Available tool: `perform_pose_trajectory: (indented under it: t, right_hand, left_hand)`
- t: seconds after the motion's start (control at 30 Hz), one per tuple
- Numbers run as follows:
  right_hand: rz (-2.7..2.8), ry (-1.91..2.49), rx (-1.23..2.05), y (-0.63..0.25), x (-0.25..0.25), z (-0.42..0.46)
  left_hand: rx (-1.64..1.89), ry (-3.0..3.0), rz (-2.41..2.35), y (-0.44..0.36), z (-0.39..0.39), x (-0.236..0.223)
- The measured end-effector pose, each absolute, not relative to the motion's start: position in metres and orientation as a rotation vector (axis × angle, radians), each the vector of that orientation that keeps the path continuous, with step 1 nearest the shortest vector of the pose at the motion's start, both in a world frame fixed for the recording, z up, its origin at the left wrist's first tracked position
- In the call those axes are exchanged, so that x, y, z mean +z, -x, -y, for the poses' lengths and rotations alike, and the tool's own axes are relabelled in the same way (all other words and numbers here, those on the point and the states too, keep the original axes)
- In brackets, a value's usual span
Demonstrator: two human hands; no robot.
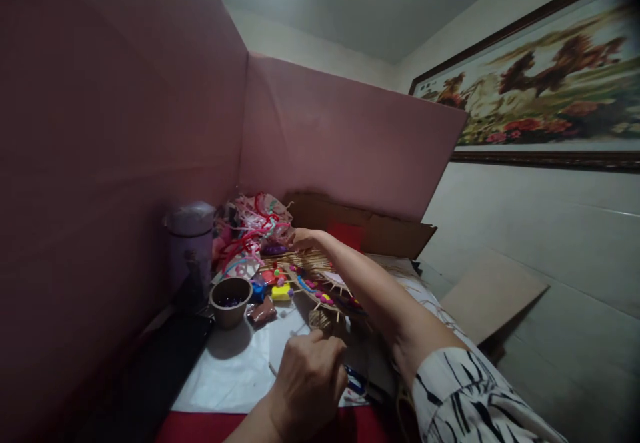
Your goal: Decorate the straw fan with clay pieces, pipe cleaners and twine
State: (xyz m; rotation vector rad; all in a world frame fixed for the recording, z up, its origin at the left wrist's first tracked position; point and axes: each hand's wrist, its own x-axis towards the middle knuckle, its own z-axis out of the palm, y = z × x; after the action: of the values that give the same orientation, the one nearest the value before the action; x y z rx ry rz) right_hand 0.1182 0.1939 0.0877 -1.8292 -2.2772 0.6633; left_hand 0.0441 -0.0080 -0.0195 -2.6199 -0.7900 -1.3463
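- The brown twine bundle (320, 322) lies in the near middle of the worktop (197, 396), just beyond the knuckles of the left hand (313, 375); whether they touch is hard to tell.
- The left hand is closed, fingers curled under; I cannot tell if anything is inside it.
- The right hand (303, 238) reaches across to the far side, wrist bent and fingers pointing left and down. The fingertips are unclear, so I cannot tell if they grip anything.
- It is close to a tangle of pink and red strips (263, 213) at far left, a purple piece (275, 250) and a layer of straw-coloured sticks (283, 263).
- Beyond the twine bundle sits a curved piece trimmed with coloured balls (316, 291).
- Left of that are a yellow block (281, 293), a blue lump (257, 291) and a brown packet (263, 312).
- Farther left stands a cup (227, 315) with dark contents, and behind it a lilac container (191, 246).
- Right of the left hand lies a blue-handled tool (356, 384), partly hidden.
- Pink panels (345, 143) rise at the left and far sides.
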Motion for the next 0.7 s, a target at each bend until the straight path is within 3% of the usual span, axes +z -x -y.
perform_pose_trajectory:
  t: [0.17, 0.7]
  right_hand:
    - [2.234, 1.883, 0.791, -0.123, 0.092, -0.196]
    - [1.872, 1.824, 0.747, -0.171, 0.118, -0.194]
  left_hand:
    - [-1.329, 2.528, 0.81, -0.047, 0.007, -0.021]
    - [-1.315, 2.453, 0.844, -0.047, 0.002, -0.025]
